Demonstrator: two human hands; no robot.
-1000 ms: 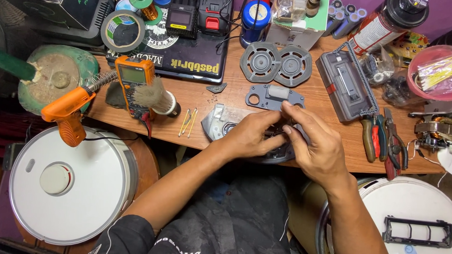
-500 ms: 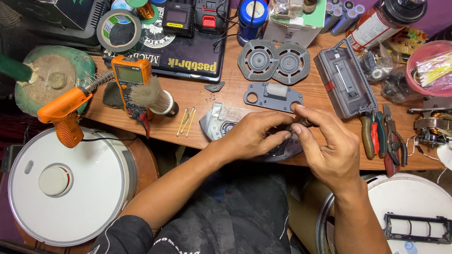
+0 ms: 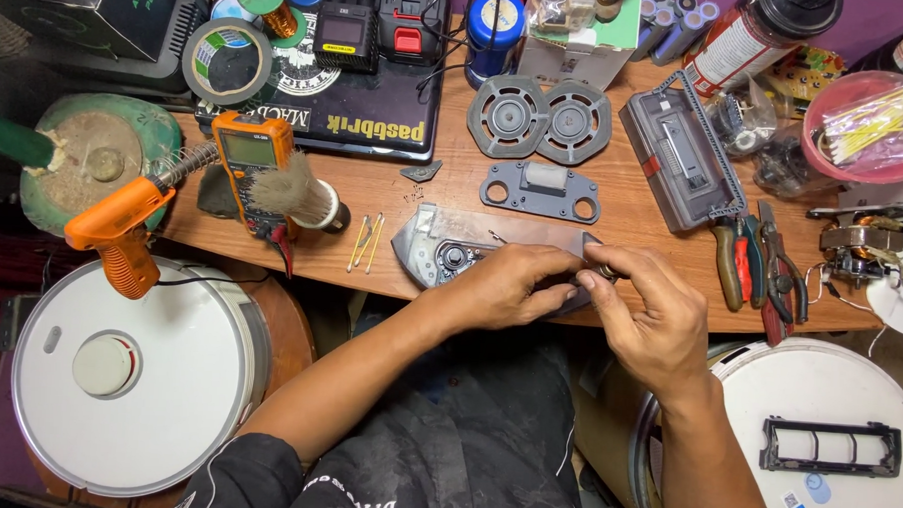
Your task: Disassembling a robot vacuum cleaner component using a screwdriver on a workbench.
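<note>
Both hands are kept at the near edge of the wooden worktop (image 3: 613,205); the left hand (image 3: 505,284) is laid palm-down and closed over a grey plastic housing (image 3: 442,246), which is pressed flat to the wood; the right hand (image 3: 650,311) is curled, its thumb and fingertips (image 3: 599,261) pinched on a small part at the housing's right end, too small to be told.

Nearer than the edge, a white round robot vacuum (image 3: 132,373) is seen at the lower left and a second one, turned underside up (image 3: 825,437), at the lower right.

Left of the housing, toward the left edge, an orange multimeter (image 3: 250,162), a shaggy brush (image 3: 299,192) and an orange heat tool (image 3: 117,234) are set; pliers with red and green handles (image 3: 756,263) are laid near the right edge.

Just beyond the housing a flat grey bracket (image 3: 540,190) is placed; farther back two round grey wheel covers (image 3: 541,120) are set side by side, with a grey dust bin (image 3: 680,152) to their right; along the far edge a roll of tape (image 3: 226,61) and a pink bowl (image 3: 861,123) are found.
</note>
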